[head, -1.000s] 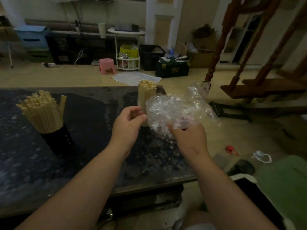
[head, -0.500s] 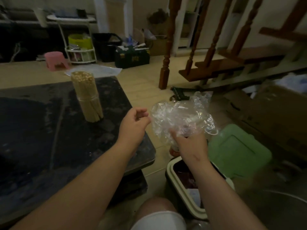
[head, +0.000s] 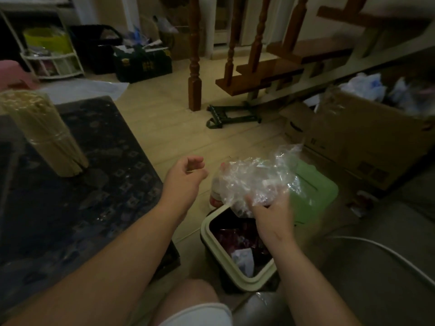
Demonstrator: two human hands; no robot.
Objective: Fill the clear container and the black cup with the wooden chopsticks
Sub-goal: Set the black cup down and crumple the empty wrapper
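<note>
The clear container [head: 44,135] stands on the dark table [head: 70,208] at the left, packed with wooden chopsticks. My right hand [head: 273,212] grips a crumpled clear plastic wrapper [head: 256,182] just above an open waste bin [head: 237,262]. My left hand [head: 186,177] hovers empty beside the wrapper, past the table's right edge, with its fingers loosely curled. The black cup is out of view.
The bin holds rubbish, and its green lid [head: 313,196] stands open behind it. A cardboard box [head: 364,142] sits at the right. Wooden stair posts [head: 195,67] and a folded green trolley [head: 230,116] stand on the floor beyond. My knee [head: 193,304] is at the bottom.
The view has swung right and down, away from the black cup. My right hand has carried the plastic wrapper from over the table to above the bin. The left hand has let go of it.
</note>
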